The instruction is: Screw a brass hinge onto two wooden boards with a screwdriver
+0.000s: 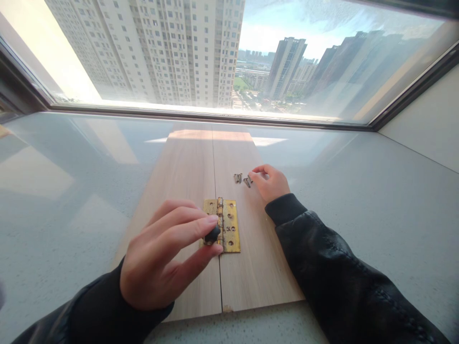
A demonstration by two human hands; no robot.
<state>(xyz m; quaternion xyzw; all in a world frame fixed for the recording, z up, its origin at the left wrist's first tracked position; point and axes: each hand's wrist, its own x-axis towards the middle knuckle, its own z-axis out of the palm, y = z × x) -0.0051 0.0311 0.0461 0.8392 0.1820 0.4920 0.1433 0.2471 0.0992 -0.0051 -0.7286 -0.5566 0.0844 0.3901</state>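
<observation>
Over the left leaf of a worn brass hinge, my left hand is closed. Between its thumb and fingers is a screwdriver, its black handle end facing me; its shaft and tip are hidden. The hinge lies open flat across the seam of two pale wooden boards, and screw holes show in its right leaf. Farther up on the right board, my right hand pinches at a screw, mostly covered by the fingertips. Several loose screws lie just left of those fingers.
The boards rest side by side on a speckled white sill. Behind them stands a window with a dark frame, tall buildings outside. A white wall rises on the right. Sunlight patches fall on the sill and the boards' far end.
</observation>
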